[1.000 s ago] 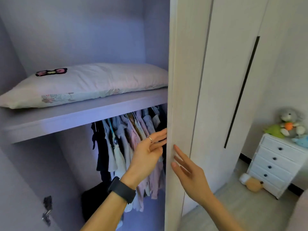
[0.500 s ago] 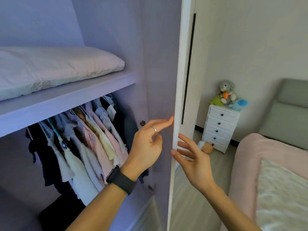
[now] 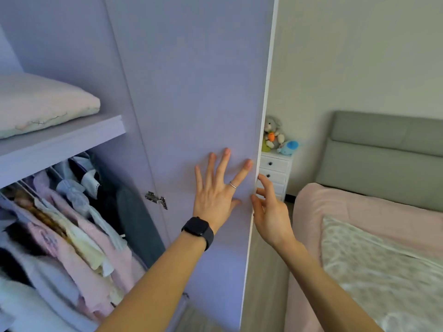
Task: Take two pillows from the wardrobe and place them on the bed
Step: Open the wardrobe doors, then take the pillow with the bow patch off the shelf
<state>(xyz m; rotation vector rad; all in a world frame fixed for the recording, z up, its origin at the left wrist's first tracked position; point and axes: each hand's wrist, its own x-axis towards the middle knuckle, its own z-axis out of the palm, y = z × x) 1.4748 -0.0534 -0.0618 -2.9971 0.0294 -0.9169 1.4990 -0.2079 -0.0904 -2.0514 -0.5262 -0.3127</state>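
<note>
The wardrobe door (image 3: 191,92) stands swung wide, its inner face toward us, with the bed (image 3: 359,212) off to the right behind its edge. Inside, a shelf (image 3: 60,142) carries a pillow (image 3: 43,104) lying flat, long axis running left to right along the board, above a rail of hanging clothes (image 3: 60,224). Only one pillow shows here (a second may sit out of view). The left hand (image 3: 215,200) is flat on the door panel, fingers fanned apart, holding nothing. The right hand (image 3: 271,212) curls loosely round the door's outer edge, fingertips touching it. The pillow lies up and to the left of both hands, so the left hand looks nearer for the reach.
</note>
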